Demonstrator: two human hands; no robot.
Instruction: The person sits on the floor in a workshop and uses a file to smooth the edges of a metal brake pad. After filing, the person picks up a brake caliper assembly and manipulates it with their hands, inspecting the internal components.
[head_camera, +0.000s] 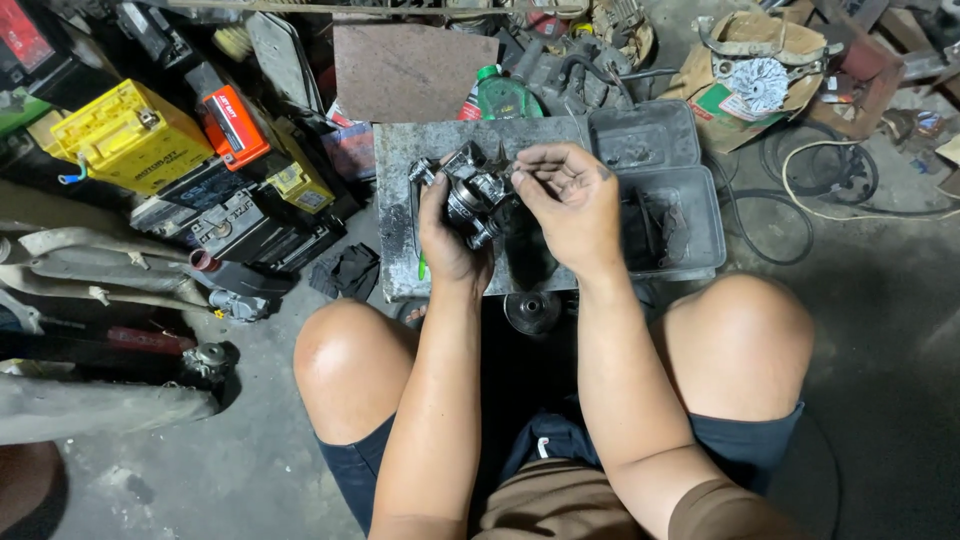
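Small engine part, hand-held inspection.
Left hand (450, 235) clamped around the grimy metal part (472, 196); right hand (570, 205), fingers pinched together, works its top. Judged mid-disassembly; next needs steady support over the grey tray (700, 215).

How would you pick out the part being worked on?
Start at the grey metal slab on the floor ahead of the knees. Above it the left hand cups a small metal engine part, with the right hand at its top. It is the only shiny, held piece.

Metal engine part (472, 195) (dark, greasy) held above slab.
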